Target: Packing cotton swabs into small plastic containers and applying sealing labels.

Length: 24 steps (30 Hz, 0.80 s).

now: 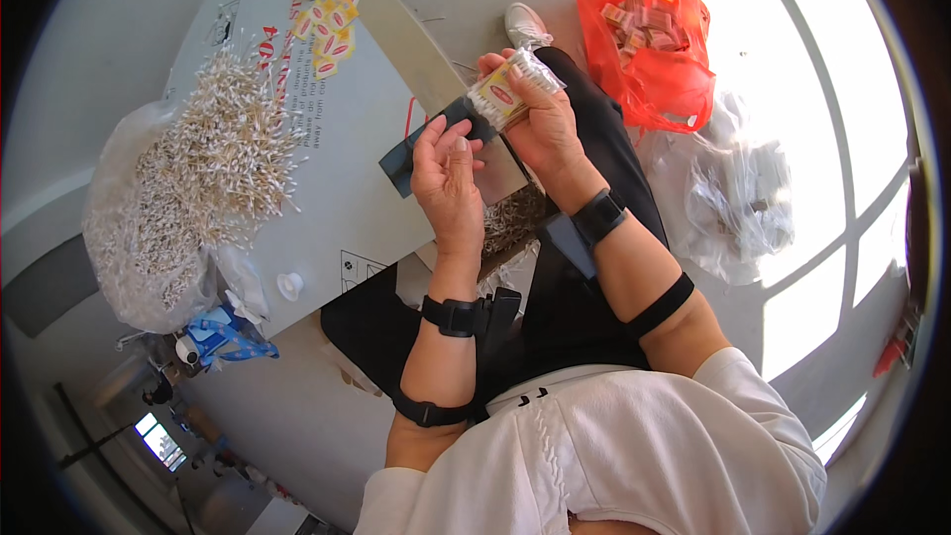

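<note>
My right hand [548, 129] grips a small clear pack of cotton swabs [500, 92] with a yellow and white label, thumb on top and fingers beneath. White swab tips show at both ends of the pack. Just left of it, my left hand [451, 178] is raised with its fingers loosely curled and apart, and I see nothing in it. Behind the left fingers a dark grey flat strip [399, 166] lies at the table's edge. Below the hands, an open box holds loose cotton swabs [512, 223], partly hidden by my arms.
A large heap of loose swabs [223, 154] spills from a clear bag [114, 228] on the grey table [327, 198]. Yellow labels [329, 28] lie at the table's far end. On the floor at right, a red bag [644, 89] holds small packs, beside clear plastic bags [738, 203].
</note>
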{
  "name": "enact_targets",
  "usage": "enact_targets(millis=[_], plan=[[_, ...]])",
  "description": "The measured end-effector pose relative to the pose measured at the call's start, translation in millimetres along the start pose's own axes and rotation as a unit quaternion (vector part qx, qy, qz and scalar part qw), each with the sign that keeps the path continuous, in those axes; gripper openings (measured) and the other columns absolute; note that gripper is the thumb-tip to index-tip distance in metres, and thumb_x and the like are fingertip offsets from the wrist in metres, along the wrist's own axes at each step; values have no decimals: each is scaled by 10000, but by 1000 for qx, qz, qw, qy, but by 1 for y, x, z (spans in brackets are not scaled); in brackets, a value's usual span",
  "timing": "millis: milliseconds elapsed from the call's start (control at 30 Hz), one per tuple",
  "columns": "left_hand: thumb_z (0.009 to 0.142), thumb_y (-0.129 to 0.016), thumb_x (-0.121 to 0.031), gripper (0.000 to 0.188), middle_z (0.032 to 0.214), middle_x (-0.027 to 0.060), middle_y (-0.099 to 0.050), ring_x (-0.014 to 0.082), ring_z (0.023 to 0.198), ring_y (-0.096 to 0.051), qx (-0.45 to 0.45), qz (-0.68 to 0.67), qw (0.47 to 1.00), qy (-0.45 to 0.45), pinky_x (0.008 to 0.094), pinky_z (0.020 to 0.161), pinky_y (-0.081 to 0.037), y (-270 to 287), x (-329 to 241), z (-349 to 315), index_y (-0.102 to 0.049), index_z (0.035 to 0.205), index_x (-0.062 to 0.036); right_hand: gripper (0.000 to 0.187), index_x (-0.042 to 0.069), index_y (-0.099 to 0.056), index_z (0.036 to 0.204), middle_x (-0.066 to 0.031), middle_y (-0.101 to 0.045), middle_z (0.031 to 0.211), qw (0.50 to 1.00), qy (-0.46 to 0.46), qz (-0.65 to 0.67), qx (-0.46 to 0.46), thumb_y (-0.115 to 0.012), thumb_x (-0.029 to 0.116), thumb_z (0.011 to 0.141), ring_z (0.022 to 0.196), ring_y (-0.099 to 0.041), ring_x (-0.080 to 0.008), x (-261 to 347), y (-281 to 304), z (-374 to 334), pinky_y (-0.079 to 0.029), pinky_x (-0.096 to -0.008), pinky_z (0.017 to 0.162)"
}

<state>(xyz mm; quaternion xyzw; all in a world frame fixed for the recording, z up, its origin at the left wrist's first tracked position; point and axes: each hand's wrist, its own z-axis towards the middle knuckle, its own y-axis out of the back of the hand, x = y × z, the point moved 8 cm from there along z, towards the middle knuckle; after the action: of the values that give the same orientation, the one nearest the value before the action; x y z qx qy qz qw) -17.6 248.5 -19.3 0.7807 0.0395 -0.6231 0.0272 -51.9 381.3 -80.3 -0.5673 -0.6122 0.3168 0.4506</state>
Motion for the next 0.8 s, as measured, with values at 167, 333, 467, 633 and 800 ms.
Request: enact_targets(millis=[167, 333, 467, 633, 800], plan=[[994, -557, -99, 284, 1119, 137, -672, 133, 890, -636, 23, 81, 996, -40, 237, 729, -503, -3, -9, 10, -549, 1254, 16, 297, -56, -536, 1226, -192, -629, 1223, 996, 75, -36, -40, -596, 18, 944, 1143, -608, -313, 36, 10, 15, -492, -468, 1022], [957, -581, -46, 280, 1113, 128, -667, 141, 899, -635, 33, 125, 988, -86, 260, 751, -513, -3, -18, 5, -570, 1230, 15, 300, -85, -505, 1227, -208, -619, 1222, 990, 103, -41, -86, -578, 40, 964, 1118, -620, -330, 73, 9, 9, -493, -508, 1022], [840, -650, 54, 386, 1221, 105, -639, 193, 985, -633, 76, 242, 930, -267, 262, 750, -534, -21, -71, -14, -621, 1210, -52, 300, -94, -514, 1216, -175, -637, 1158, 991, -72, -2, -116, -527, 127, 1012, 1079, -642, -294, 53, 5, -17, -526, -434, 980], [676, -712, 111, 448, 1265, 96, -607, 245, 992, -623, 129, 378, 809, -432, 309, 763, -547, -19, -108, -44, -688, 1068, -104, 251, -62, -549, 1152, -163, -652, 1073, 954, -296, -16, -38, -526, 142, 1007, 967, -671, -270, -4, -23, -71, -562, -375, 880], [628, -766, 80, 322, 1134, 79, -655, 262, 941, -628, 160, 389, 780, -463, 346, 765, -547, 5, -113, -78, -669, 898, -66, 193, -20, -576, 1122, -104, -647, 1031, 928, -198, -314, -13, -559, 127, 998, 961, -669, -212, -4, -54, -123, -574, -309, 818]])
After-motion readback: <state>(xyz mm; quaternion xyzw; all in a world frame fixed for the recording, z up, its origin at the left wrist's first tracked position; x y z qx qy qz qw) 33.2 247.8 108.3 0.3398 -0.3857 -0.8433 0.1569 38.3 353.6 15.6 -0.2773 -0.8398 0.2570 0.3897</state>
